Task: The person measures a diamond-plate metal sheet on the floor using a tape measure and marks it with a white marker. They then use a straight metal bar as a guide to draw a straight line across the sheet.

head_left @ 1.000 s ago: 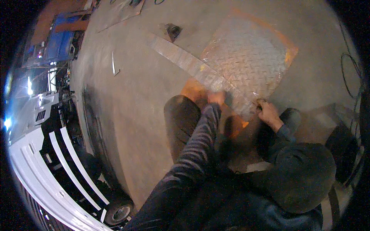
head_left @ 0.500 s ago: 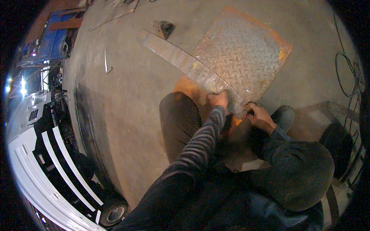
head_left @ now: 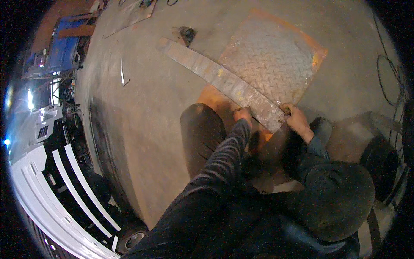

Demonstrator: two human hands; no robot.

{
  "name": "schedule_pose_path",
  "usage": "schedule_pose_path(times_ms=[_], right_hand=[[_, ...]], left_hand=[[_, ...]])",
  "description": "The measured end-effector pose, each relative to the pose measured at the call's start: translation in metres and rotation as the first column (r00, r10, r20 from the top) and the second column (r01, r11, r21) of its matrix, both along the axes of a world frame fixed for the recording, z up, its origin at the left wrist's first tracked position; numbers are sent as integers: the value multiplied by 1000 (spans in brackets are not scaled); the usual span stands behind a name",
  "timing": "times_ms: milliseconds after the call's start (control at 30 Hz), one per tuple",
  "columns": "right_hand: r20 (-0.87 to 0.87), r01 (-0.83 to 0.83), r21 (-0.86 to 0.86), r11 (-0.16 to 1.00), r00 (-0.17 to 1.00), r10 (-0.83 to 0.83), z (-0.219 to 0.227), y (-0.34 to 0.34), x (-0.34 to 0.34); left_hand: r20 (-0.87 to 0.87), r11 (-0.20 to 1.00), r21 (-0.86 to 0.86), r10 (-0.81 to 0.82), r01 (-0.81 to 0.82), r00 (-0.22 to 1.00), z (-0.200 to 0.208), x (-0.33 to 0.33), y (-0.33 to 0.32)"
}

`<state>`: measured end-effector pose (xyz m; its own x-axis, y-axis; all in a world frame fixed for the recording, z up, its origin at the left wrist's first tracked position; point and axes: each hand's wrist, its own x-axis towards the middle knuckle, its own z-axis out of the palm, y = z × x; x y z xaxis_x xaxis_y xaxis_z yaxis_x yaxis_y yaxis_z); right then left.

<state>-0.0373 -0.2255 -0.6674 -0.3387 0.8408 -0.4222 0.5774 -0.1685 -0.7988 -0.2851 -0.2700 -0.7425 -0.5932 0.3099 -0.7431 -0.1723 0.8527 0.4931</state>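
Note:
A long flat metal bar (head_left: 217,77), grey with a yellow smear, lies slanting over a square tread plate (head_left: 276,56) with rusty edges. My left hand (head_left: 243,115) is closed at the bar's near edge, a short way from its near end; its fingertips are partly hidden. On the far side of that same end, my right hand (head_left: 297,121) grips the bar's edge between thumb and curled fingers. Under the bar, by my left knee (head_left: 200,125), shows a rusty orange patch (head_left: 211,96) of metal.
Beyond the bar's far end sits a small dark metal bracket (head_left: 186,35). A thin bent strip (head_left: 123,73) lies on the concrete floor to the left. Black cable (head_left: 381,86) loops at the right. A white vehicle (head_left: 34,177) with a wheel (head_left: 131,239) stands at the lower left.
My right hand has moved up and outward to the bar's far edge. My left hand has drawn back slightly to its near edge, uncovering the bar's near end.

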Motion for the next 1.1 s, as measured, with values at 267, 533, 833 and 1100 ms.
schedule_pose_path(times_ms=[267,533,833,1100], right_hand=[[248,58,-79,995,968,-36,21,-11,27],[386,33,-71,997,923,-3,5,-28,58],[408,-104,-100,990,903,136,-5,-18,43],[256,48,-99,994,966,-22,3,-17,36]], left_hand=[[-136,637,-105,-770,764,624,-67,-29,-49],[203,996,-68,62,-49,977,49,37,5],[-202,581,-1,-797,814,569,-1,-5,-25],[5,815,153,-566,558,825,-25,-12,-30]])
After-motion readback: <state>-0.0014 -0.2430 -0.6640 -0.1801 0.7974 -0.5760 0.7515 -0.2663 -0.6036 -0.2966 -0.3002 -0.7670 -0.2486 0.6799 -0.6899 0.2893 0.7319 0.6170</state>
